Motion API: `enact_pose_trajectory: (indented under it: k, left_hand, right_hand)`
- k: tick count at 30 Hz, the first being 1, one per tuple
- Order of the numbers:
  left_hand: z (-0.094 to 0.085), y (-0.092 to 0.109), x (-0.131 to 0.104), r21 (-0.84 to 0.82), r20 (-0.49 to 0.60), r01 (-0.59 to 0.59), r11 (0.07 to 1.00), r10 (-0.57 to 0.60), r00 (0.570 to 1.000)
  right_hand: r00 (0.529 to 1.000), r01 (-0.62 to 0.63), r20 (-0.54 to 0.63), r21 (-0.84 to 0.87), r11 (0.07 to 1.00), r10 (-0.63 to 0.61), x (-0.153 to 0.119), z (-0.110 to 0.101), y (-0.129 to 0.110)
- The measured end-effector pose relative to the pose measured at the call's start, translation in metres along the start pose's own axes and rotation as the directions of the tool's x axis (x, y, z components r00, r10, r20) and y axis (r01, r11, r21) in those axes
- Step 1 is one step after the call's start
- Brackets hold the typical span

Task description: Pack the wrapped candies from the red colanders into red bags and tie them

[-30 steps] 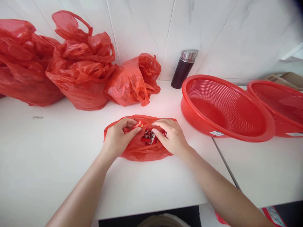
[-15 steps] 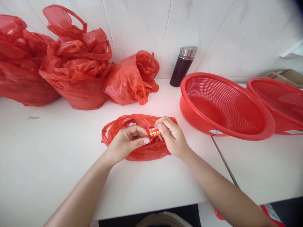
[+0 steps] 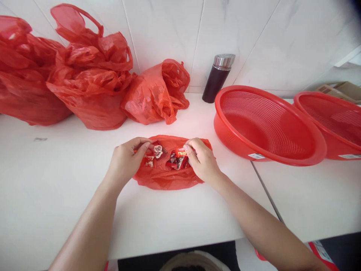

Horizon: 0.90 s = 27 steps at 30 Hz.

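Note:
On the white table lies an open red plastic bag (image 3: 166, 183) with several small wrapped sweets inside. My right hand (image 3: 205, 160), at the bag's right side, pinches a small red wrapped sweet (image 3: 181, 152) with yellow lettering. At the bag's left edge, my left hand (image 3: 124, 160) is closed, thumb against forefinger, at the corner of a dark red wrapped sweet (image 3: 158, 150) with a cream label. Between the hands, a black, white and red wrapped sweet (image 3: 179, 162) lies in the bag. A red and cream wrapped sweet (image 3: 149, 162) sits close to my left fingers.
Full red plastic bags (image 3: 90, 90) stand along the wall at the left, with a smaller red bag (image 3: 149, 98) beside them. A dark flask (image 3: 216, 81) stands behind. Two red perforated baskets (image 3: 270, 160) (image 3: 335, 152) are at the right, near a cardboard box (image 3: 345, 90).
My left hand has left the red wrapped sweet and moved left to the dark red one. My right hand keeps hold of the red sweet in nearly the same place.

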<state>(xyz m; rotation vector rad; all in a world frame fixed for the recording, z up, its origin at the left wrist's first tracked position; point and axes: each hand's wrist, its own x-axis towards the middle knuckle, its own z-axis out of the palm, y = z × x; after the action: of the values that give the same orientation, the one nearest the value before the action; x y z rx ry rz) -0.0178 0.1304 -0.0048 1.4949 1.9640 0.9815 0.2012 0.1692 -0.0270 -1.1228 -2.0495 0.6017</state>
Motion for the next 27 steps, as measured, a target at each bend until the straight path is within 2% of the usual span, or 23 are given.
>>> enact_pose_trajectory:
  k: [4,7,14,18,21,23,25,27]
  left_hand:
    - [0.0,-0.005,0.001,0.196,0.03,-0.035,0.98,0.03,0.999]
    - [0.001,-0.008,0.001,0.259,0.101,-0.079,0.963,0.054,0.993]
    - [-0.005,-0.016,0.001,0.337,0.257,-0.204,0.919,0.119,0.959]
    - [-0.004,-0.013,0.0,0.313,0.296,-0.203,0.928,0.108,0.949]
    - [-0.002,-0.009,-0.001,0.255,0.282,-0.157,0.954,0.082,0.956]
    - [0.001,-0.007,-0.001,0.25,0.212,-0.139,0.958,0.085,0.973]
    - [0.005,-0.008,0.0,0.293,0.142,-0.144,0.945,0.106,0.984]
    - [0.01,-0.01,0.001,0.354,0.125,-0.162,0.921,0.126,0.984]
  right_hand:
    - [0.992,-0.119,0.038,-0.001,0.993,0.118,-0.001,0.001,0.004]
    - [0.994,-0.105,0.013,-0.016,0.994,0.105,0.0,0.001,0.006]
    - [0.998,-0.069,-0.008,-0.142,0.988,0.068,0.002,0.001,0.014]
    - [0.995,-0.102,0.018,-0.057,0.993,0.103,0.002,0.001,0.016]
    - [0.994,-0.102,0.035,0.087,0.991,0.099,0.002,0.001,0.015]
    - [0.995,-0.095,0.043,0.147,0.985,0.09,0.002,0.0,0.014]
    - [0.996,-0.088,0.044,0.167,0.982,0.082,0.002,0.0,0.014]
    - [0.996,-0.081,0.043,0.17,0.982,0.075,0.002,0.0,0.014]
